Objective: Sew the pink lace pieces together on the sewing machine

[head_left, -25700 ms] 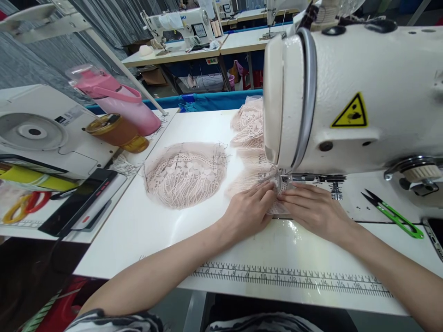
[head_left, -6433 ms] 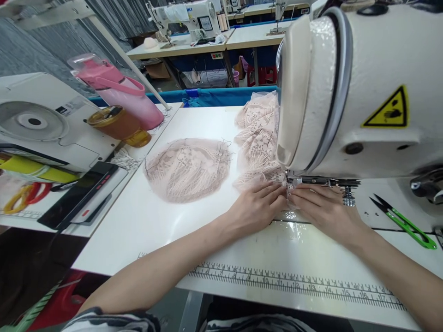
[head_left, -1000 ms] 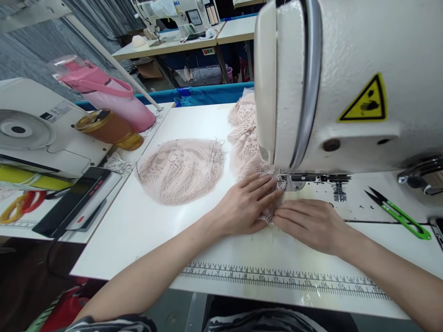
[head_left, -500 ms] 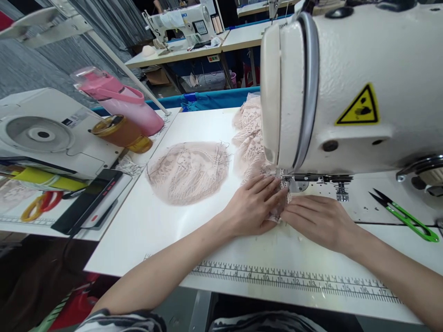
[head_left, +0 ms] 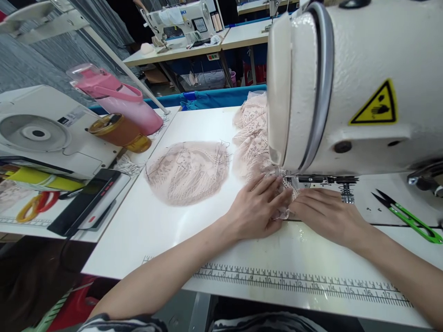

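Observation:
Pale pink lace fabric point(head_left: 254, 143) lies bunched along the left of the sewing machine point(head_left: 360, 87) and runs under its needle area. My left hand point(head_left: 258, 207) rests over the lace just left of the presser foot, fingers bent onto it and thumb near the front edge. Close by on the right, my right hand point(head_left: 325, 212) has its fingers closed together at the lace's edge. The fingertips of both hands almost meet in front of the needle. The machine head and my fingers hide the stitching point.
A separate lace piece point(head_left: 188, 173) with loose threads lies left on the white table point(head_left: 166, 244). Green thread snips point(head_left: 410, 219) lie at the right. A pink bottle point(head_left: 119, 99), an amber cup point(head_left: 121, 133) and a black box point(head_left: 85, 203) stand left. A printed ruler point(head_left: 297, 283) runs along the front.
My right hand has shifted slightly inward and up toward the needle, its fingers more over the lace edge. The view has moved a little, so the machine appears further right.

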A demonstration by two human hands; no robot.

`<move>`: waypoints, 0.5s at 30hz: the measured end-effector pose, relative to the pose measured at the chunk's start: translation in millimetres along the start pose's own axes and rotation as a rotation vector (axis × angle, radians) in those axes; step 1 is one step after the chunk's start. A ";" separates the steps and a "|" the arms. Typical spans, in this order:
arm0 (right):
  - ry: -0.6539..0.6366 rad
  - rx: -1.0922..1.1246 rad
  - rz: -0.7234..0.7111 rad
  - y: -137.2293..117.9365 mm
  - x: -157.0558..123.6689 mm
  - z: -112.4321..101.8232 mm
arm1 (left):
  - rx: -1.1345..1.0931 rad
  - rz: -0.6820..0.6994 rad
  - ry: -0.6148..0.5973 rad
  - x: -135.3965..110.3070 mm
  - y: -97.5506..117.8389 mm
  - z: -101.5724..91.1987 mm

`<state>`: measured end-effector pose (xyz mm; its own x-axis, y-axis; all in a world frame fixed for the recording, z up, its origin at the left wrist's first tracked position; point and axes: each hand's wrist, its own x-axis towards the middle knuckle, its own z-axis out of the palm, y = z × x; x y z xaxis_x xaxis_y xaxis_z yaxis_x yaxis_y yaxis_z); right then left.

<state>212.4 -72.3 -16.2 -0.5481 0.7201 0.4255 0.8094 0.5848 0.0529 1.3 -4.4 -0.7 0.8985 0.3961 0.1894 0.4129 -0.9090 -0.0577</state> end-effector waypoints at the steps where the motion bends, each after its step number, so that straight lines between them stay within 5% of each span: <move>1: 0.002 -0.008 0.008 0.4 0.3 -0.6 | -0.002 -0.005 -0.001 0.2 0.5 0.4; 10: 0.044 -0.093 0.024 3.5 0.8 0.2 | -0.048 -0.014 0.019 1.8 0.0 2.2; 15: 0.027 -0.021 0.013 4.0 2.5 -3.0 | -0.010 0.120 0.183 0.3 -0.6 6.3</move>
<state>214.9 -69.3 -12.2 -0.5317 0.7172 0.4504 0.8208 0.5674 0.0655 2.3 -2.9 -6.8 0.8985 0.2560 0.3565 0.3027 -0.9496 -0.0812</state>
